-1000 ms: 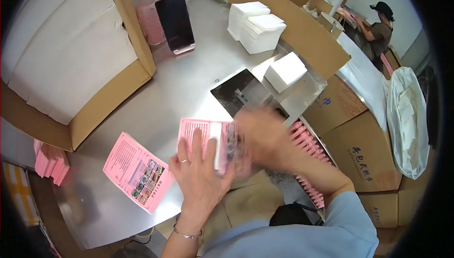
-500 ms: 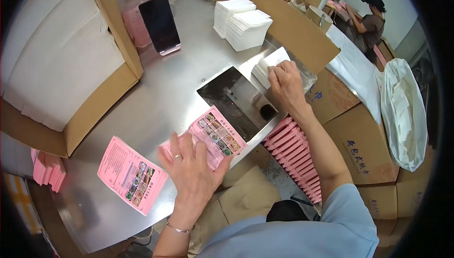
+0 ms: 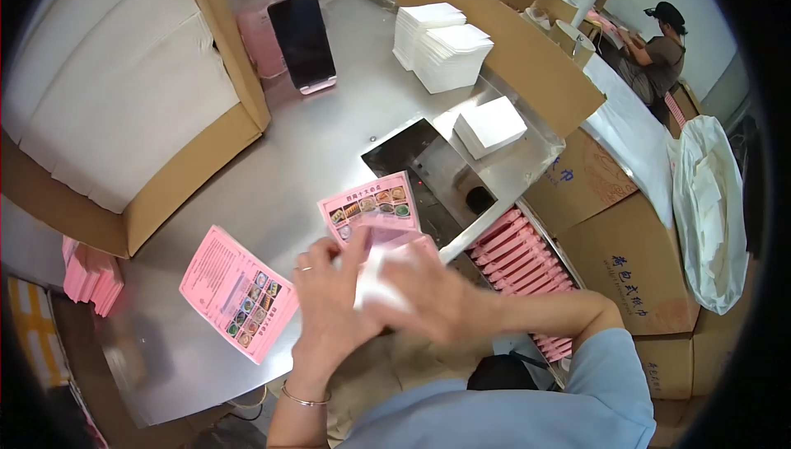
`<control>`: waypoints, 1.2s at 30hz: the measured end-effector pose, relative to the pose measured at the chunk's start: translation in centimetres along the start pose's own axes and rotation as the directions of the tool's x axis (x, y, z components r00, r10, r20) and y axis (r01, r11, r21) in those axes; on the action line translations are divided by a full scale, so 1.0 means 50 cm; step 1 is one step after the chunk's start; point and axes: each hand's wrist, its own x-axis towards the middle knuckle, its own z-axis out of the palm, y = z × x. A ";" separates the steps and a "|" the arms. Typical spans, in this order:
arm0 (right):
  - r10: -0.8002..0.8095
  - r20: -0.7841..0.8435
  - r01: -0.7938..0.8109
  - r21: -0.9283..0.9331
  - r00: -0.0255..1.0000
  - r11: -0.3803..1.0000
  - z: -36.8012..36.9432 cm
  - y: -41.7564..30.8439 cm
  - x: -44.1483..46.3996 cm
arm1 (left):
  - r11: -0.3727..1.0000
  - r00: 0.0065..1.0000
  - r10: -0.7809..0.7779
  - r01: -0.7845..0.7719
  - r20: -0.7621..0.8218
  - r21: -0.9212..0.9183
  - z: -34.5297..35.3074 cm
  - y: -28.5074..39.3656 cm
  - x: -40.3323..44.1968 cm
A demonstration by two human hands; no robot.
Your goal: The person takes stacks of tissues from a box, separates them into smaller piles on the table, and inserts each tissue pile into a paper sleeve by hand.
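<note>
A pink printed paper wrapper (image 3: 371,195) with food pictures lies at the table's near edge, partly lifted and folded. My left hand (image 3: 334,296) grips its near part, fingers bent over the paper and thumb hidden. My right hand (image 3: 441,301), smeared by motion, has come against the wrapper. It holds a blurred white paper napkin (image 3: 381,280) between the two hands. To the left lies a pile of similar pink wrappers (image 3: 239,294). A short stack of white napkins (image 3: 490,126) sits beyond the dark recess in the table.
Taller napkin stacks (image 3: 445,45) stand farther back. A phone (image 3: 302,41) leans on a stand by bottles. An open carton of white paper (image 3: 124,78) is at left. Pink packets (image 3: 527,264) fill a box below the right edge. Cartons (image 3: 626,259) and another person (image 3: 655,53) are at right.
My right hand has moved from the short napkin stack down-left to the wrapper, bringing a white napkin. My left hand has raised and folded part of the wrapper. The view has shifted slightly.
</note>
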 end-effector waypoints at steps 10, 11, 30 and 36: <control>0.691 0.130 -0.657 -0.230 0.711 0.718 0.018 0.237 0.010 | 0.991 0.997 -0.057 0.063 0.057 -0.121 -0.038 -0.008 -0.063; 0.623 0.213 -0.542 -0.338 0.753 0.770 0.003 0.228 0.000 | 0.989 0.999 -0.043 0.041 -0.011 -0.141 -0.046 -0.008 -0.074; 0.370 -0.389 -0.484 -0.255 0.844 0.837 -0.099 0.269 -0.049 | 0.968 0.987 0.158 -0.152 0.018 -0.200 0.083 0.035 0.001; -0.171 -0.106 0.155 -0.139 0.980 0.978 0.010 0.007 -0.001 | 0.990 0.990 -0.132 0.130 0.045 0.058 0.035 0.000 -0.018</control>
